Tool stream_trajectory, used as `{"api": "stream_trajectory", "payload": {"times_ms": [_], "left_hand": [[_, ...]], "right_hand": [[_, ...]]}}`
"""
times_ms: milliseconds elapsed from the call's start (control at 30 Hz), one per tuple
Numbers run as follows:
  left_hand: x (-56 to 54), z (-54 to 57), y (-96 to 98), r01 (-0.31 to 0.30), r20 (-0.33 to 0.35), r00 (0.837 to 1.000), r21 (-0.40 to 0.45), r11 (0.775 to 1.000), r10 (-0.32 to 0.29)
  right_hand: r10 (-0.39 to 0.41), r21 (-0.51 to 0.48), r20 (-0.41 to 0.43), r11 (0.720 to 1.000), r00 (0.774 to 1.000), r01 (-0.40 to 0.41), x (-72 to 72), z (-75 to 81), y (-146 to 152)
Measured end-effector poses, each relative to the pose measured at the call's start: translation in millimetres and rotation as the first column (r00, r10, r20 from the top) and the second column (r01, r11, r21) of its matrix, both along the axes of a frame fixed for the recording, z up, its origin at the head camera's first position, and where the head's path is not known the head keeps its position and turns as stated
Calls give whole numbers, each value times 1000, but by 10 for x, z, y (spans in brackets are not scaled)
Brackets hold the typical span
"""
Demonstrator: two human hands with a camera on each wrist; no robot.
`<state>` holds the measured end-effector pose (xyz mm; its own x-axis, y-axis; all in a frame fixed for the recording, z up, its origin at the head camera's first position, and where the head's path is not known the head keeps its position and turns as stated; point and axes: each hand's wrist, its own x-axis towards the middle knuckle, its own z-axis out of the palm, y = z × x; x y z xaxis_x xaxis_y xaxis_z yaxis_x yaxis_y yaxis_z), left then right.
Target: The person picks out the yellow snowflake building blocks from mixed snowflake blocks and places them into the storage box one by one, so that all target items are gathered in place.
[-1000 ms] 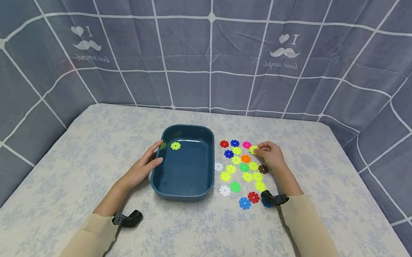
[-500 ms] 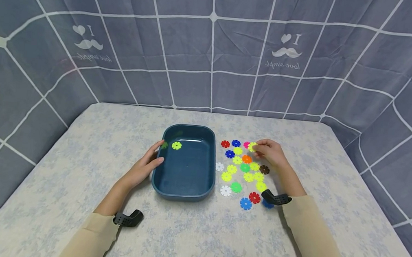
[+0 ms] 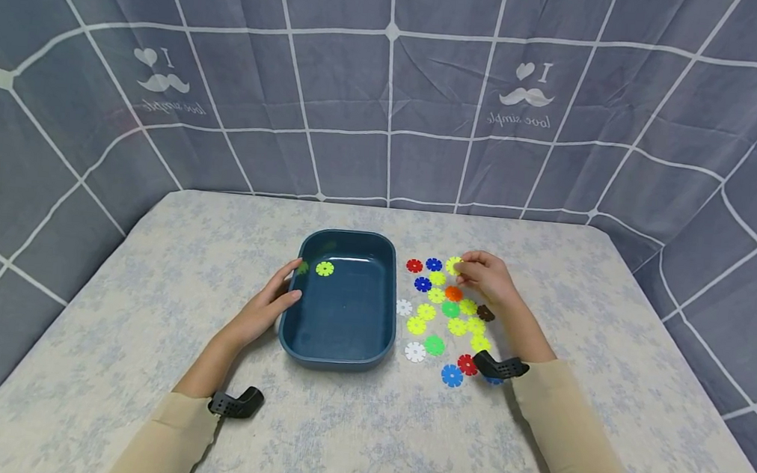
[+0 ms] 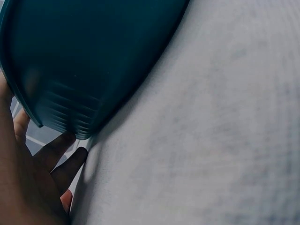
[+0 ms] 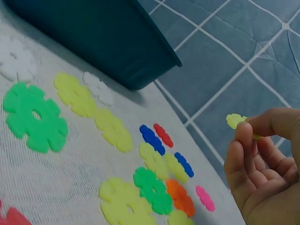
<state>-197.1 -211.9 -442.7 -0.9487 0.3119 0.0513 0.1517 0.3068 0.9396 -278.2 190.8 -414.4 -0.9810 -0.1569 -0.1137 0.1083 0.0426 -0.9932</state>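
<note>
My right hand (image 3: 488, 278) pinches a yellow flower-shaped plastic disc (image 5: 234, 121) between thumb and fingers, raised above the table in the right wrist view. Below it lie several notched discs, among them an orange one (image 3: 453, 293), a green one (image 5: 36, 117) and a pink one (image 5: 205, 198), which the hand hides in the head view. At the left side of a dark blue-green plastic basin (image 3: 334, 362), my left hand (image 3: 264, 303) holds the rim, with fingers against the outer wall in the left wrist view. One yellow disc (image 3: 324, 269) lies inside the basin.
Red (image 3: 467, 364), blue (image 3: 452, 376) and white (image 3: 415, 352) discs lie nearer the front, right of the basin. A pale patterned cloth covers the table (image 3: 334, 435). Behind it hangs a grey-blue checked curtain (image 3: 337, 90).
My right hand has moved left with the yellow disc, passing over the pink disc at the back of the group. The left hand and the basin have stayed in place.
</note>
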Motion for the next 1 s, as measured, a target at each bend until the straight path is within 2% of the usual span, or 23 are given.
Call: {"api": "stream_trajectory", "payload": {"times_ms": [500, 633, 733, 900, 1000], "left_hand": [[13, 14, 0, -8, -6, 1000, -27, 1000, 8], [67, 138, 39, -6, -4, 1000, -40, 999, 5], [86, 183, 58, -5, 12, 1000, -29, 1000, 6], [18, 41, 20, -16, 21, 1000, -23, 1000, 16], [0, -4, 4, -13, 15, 1000, -14, 1000, 13]], "right_hand": [[54, -107, -34, 993, 998, -57, -5, 111, -264], [61, -109, -43, 992, 997, -66, -11, 158, -339], [73, -97, -52, 992, 996, -77, -13, 201, -396], [92, -101, -57, 990, 994, -98, -11, 269, -499], [95, -114, -58, 988, 994, -101, -23, 299, -557]]}}
